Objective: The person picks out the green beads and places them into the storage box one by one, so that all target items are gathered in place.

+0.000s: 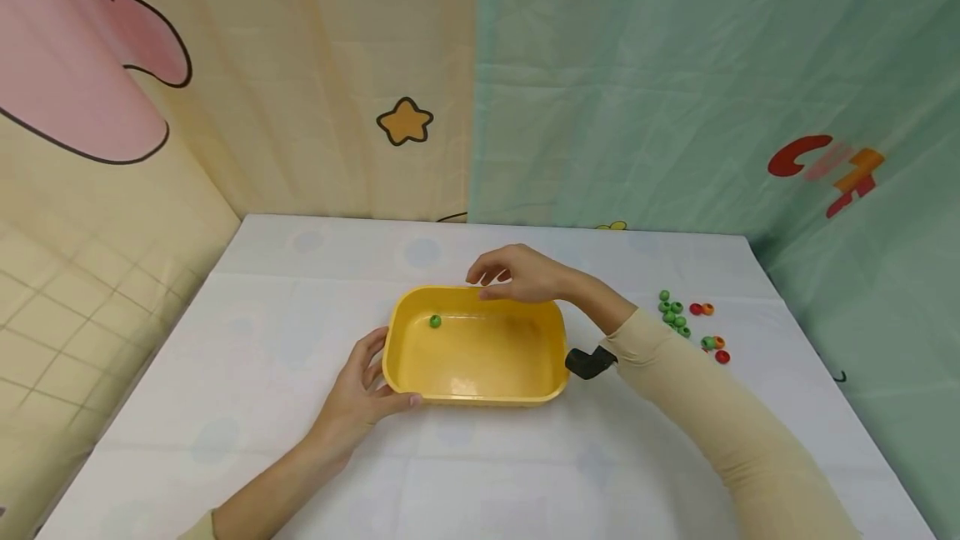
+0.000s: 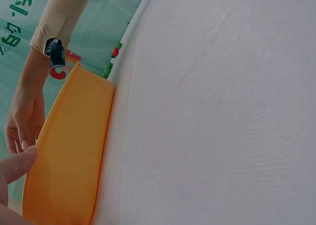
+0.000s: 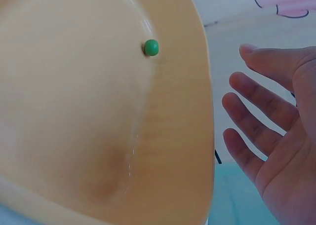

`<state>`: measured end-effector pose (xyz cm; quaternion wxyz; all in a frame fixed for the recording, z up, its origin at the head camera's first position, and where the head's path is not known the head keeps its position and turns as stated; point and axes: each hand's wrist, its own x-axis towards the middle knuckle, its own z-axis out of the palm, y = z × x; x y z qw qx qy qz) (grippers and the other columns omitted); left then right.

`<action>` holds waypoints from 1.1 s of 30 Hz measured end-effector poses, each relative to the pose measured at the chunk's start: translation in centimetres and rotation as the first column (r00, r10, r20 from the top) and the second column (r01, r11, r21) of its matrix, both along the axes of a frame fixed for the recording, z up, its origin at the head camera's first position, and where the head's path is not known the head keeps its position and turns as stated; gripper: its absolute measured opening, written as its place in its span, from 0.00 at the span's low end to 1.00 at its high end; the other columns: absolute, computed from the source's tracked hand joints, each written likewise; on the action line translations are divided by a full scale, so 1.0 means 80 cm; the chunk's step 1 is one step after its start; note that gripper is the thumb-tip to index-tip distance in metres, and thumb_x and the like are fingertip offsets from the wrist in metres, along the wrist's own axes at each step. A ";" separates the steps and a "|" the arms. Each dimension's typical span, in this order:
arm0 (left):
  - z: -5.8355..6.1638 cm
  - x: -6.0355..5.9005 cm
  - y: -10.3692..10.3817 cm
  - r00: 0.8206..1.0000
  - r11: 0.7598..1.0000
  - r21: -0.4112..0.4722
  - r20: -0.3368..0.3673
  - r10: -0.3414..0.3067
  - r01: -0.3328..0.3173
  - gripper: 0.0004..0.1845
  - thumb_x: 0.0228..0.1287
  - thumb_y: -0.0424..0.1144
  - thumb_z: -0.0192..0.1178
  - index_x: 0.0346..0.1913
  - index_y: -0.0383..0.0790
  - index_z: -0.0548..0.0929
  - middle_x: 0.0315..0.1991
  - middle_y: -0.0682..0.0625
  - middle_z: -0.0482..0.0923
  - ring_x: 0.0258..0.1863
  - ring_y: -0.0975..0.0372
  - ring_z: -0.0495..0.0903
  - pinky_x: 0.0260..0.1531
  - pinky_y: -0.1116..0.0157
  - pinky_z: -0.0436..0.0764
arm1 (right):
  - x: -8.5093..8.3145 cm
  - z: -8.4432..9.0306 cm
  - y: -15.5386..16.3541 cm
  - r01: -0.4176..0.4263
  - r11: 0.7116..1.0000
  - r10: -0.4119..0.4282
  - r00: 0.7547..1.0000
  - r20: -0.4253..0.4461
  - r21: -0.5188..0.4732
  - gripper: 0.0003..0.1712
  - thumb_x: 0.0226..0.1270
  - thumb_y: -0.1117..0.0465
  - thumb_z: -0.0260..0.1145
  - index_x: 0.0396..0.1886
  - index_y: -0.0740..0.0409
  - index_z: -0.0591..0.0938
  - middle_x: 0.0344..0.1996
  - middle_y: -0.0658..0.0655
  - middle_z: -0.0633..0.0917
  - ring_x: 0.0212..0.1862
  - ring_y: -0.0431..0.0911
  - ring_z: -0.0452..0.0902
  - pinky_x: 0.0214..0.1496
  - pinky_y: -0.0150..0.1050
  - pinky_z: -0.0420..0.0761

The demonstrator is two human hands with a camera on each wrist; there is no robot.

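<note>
- Your left hand (image 1: 360,394) grips the near left corner of the yellow tray (image 1: 551,332), thumb along its front rim.
- Your right hand (image 1: 517,273) hangs over the tray's far rim, fingers relaxed and holding nothing.
- One green bead (image 1: 435,321) lies inside the tray, near its far left corner.
- The tray sits on the table (image 1: 225,407); more beads (image 1: 678,315) lie to its right.
</note>
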<state>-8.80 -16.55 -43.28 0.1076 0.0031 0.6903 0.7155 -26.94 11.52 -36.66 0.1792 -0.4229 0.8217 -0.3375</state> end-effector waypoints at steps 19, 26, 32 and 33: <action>-0.001 0.000 0.000 1.000 1.000 -0.001 0.002 0.000 0.000 0.58 0.53 0.27 0.79 0.80 0.42 0.51 0.80 0.47 0.49 0.75 0.49 0.60 0.70 0.59 0.71 | 0.010 -0.001 0.061 0.133 0.990 -0.135 0.990 0.043 0.048 0.14 0.74 0.64 0.69 0.56 0.62 0.85 0.52 0.57 0.85 0.56 0.51 0.82 0.64 0.51 0.81; -0.002 0.000 0.001 1.000 1.000 0.001 0.004 0.004 -0.004 0.57 0.52 0.27 0.79 0.80 0.43 0.52 0.80 0.47 0.50 0.76 0.49 0.60 0.70 0.60 0.70 | 0.013 -0.002 0.088 0.156 0.987 -0.157 0.987 0.035 0.028 0.14 0.75 0.63 0.68 0.56 0.63 0.84 0.54 0.62 0.84 0.56 0.53 0.82 0.64 0.53 0.81; -0.001 0.000 0.000 1.000 1.000 0.007 0.007 0.003 -0.003 0.57 0.54 0.27 0.78 0.81 0.43 0.51 0.80 0.46 0.49 0.77 0.49 0.57 0.71 0.59 0.68 | 0.017 -0.004 0.112 0.199 0.979 -0.200 0.979 0.028 0.037 0.15 0.73 0.64 0.69 0.56 0.63 0.84 0.54 0.62 0.85 0.56 0.53 0.82 0.63 0.53 0.82; -0.001 0.000 0.000 1.000 1.000 0.007 0.007 0.004 -0.004 0.58 0.54 0.27 0.78 0.81 0.43 0.51 0.80 0.46 0.49 0.77 0.49 0.57 0.71 0.59 0.68 | 0.017 -0.005 0.116 0.207 0.978 -0.208 0.978 0.028 0.039 0.15 0.73 0.64 0.69 0.56 0.62 0.84 0.54 0.62 0.85 0.56 0.53 0.82 0.62 0.53 0.82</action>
